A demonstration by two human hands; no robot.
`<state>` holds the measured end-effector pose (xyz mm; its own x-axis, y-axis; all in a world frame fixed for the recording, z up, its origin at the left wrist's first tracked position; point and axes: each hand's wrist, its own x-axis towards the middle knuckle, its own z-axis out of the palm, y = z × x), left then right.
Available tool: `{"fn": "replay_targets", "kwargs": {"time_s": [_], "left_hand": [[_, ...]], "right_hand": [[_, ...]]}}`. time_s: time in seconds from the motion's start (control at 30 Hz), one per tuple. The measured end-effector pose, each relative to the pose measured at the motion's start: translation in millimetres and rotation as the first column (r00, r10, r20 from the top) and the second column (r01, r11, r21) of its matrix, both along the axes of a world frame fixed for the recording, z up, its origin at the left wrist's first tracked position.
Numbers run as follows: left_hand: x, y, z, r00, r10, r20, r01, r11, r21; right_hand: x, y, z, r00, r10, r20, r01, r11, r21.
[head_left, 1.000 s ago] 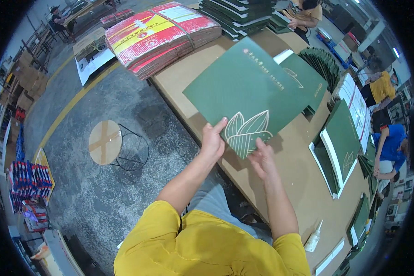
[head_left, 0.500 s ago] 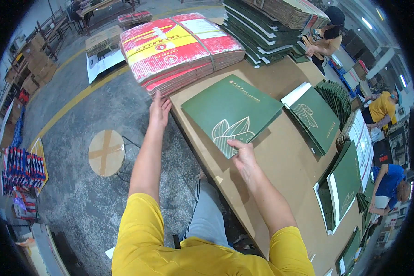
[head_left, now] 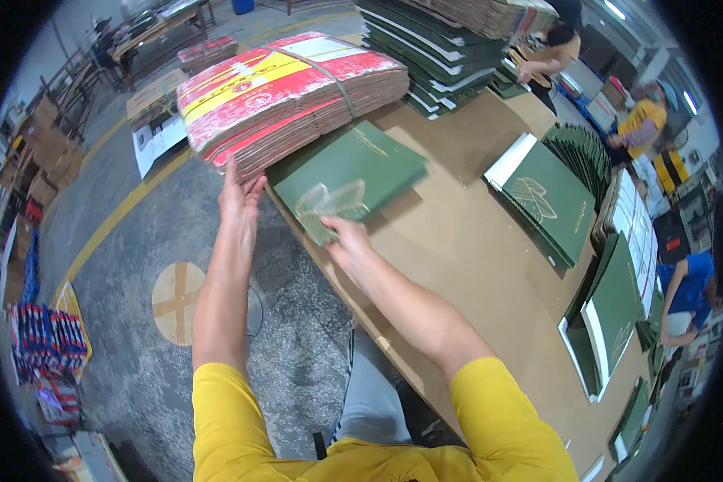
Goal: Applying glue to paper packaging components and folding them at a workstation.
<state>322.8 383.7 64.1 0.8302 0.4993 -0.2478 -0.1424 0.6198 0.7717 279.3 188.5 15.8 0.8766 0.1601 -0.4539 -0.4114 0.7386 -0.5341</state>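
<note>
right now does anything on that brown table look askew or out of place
The flat green cardboard sheet with the pale leaf print lies skewed, its near corner overhanging the brown table's edge under the right hand. The strapped red-and-yellow bundle of flattened cartons also juts past the table end, where the left hand touches it.

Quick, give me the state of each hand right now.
Left hand: open, fingers up against the edge of the strapped red and yellow cardboard bundle.
Right hand: on the near corner of the flat green box; grip cannot be told.
</note>
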Motion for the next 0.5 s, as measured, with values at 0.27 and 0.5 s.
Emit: {"fn": "replay_targets", "kwargs": {"time_s": [0.27,0.5], "left_hand": [[12,36,-89,0.966,-0.257,-0.003,0.255,0.958,0.134],[-44,26,-46,0.982,-0.031,-0.185,0.051,0.993,0.103]], "right_hand": [[74,41,-9,0.979,0.138,0.149,-0.159,0.978,0.134],[-30,-176,34,0.939,0.140,0.315,0.200,0.521,-0.830]]}}
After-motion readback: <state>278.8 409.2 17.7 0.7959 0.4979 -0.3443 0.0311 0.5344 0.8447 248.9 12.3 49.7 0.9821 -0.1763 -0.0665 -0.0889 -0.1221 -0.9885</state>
